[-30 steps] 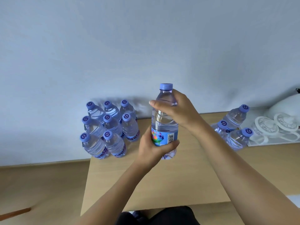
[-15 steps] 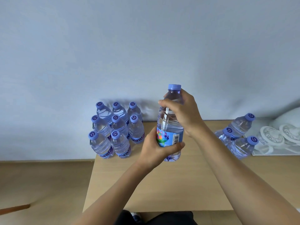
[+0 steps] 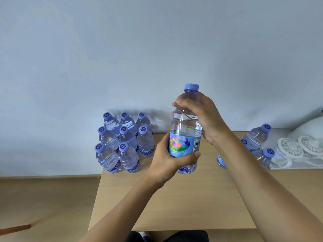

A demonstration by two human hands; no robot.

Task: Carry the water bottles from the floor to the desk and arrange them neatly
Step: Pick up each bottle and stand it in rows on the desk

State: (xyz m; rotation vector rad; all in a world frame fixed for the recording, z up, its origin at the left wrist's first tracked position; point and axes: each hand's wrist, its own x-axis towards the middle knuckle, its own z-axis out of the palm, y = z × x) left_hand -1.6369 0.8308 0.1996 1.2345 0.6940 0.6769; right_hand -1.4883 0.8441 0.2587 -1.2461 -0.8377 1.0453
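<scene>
- Water bottle (image 3: 185,130): upright, held above the bench (image 3: 183,203), apparently clear of its surface.
- Left hand (image 3: 167,163): fingers curled round the labelled lower body.
- Right hand (image 3: 204,116): fingers wrapped round the shoulder, below the cap.
- Eight bottles (image 3: 125,142) grouped at the bench's far-left corner.
- Three bottles (image 3: 257,145) stand far right, beside a white tray (image 3: 297,159).

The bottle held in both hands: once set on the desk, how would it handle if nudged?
The held bottle looks full, so probably heavy for its size. Tall and narrow, it may tip if pushed high. Its thin ribbed plastic likely gives slightly under the fingers.
</scene>
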